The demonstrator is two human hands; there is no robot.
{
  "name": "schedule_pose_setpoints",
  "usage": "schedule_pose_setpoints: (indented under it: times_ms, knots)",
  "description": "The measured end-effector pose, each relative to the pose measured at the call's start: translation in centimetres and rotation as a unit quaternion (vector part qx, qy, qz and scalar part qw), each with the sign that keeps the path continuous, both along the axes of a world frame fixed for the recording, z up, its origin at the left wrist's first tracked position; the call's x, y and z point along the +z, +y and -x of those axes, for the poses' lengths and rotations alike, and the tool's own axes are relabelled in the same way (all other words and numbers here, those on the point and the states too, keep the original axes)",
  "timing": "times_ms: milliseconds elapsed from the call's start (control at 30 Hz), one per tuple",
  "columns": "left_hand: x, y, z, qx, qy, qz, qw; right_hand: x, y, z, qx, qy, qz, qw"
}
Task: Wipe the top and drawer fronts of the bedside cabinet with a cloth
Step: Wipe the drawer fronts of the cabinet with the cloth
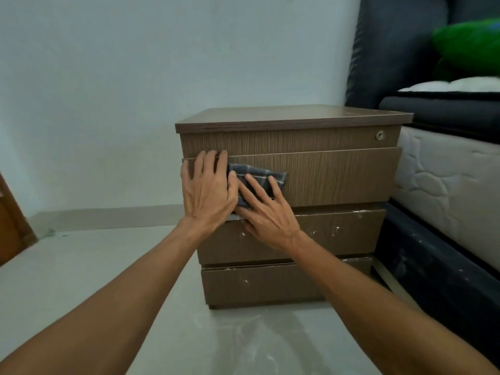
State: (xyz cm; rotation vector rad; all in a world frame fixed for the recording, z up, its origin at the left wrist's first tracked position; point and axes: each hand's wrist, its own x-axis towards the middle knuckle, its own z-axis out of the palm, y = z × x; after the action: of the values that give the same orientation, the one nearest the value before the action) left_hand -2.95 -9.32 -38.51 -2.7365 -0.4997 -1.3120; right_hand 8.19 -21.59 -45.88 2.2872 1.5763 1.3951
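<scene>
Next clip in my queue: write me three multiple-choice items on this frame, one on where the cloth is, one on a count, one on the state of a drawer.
1. Where is the cloth?
A. On the cabinet top
B. Against the top drawer front
C. On the floor

2. How many drawer fronts does the bedside cabinet show?
A. Two
B. Three
C. Five

3. What state is the top drawer in?
A. Removed
B. Pushed fully flush
C. Standing slightly proud of the cabinet face

Answers:
1 B: the right hand presses the dark checked cloth flat on that front, with the left hand beside it on the drawer's left edge.
2 B: three fronts are stacked under the top.
3 C: its upper edge juts forward of the panel with the lock.
</scene>
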Motion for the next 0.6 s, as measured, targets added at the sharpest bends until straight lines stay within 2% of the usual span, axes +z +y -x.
schedule_pose_setpoints:
  times_ms: [167,300,433,600]
  knots:
    - [0.5,-3.8,-2.4,-0.041,0.021,-0.024,0.999,-0.3,-5.5,-2.7,-0.051,-0.003,0.007,0.999]
    - [0.4,-5.8,-4.1,-0.055,-0.002,-0.005,0.998,0.1,-10.5,-4.7,-0.103,0.02,-0.017,0.994]
    - [0.3,-5.6,-4.4,-0.062,-0.02,0.003,0.998,0.0,-14.5,-6.1,-0.159,0.104,-0.087,0.978]
    - [0.3,-5.5,-4.1,-0.074,-0.03,-0.004,0.997,-0.2,-16.7,-6.4,-0.184,0.246,-0.23,0.923]
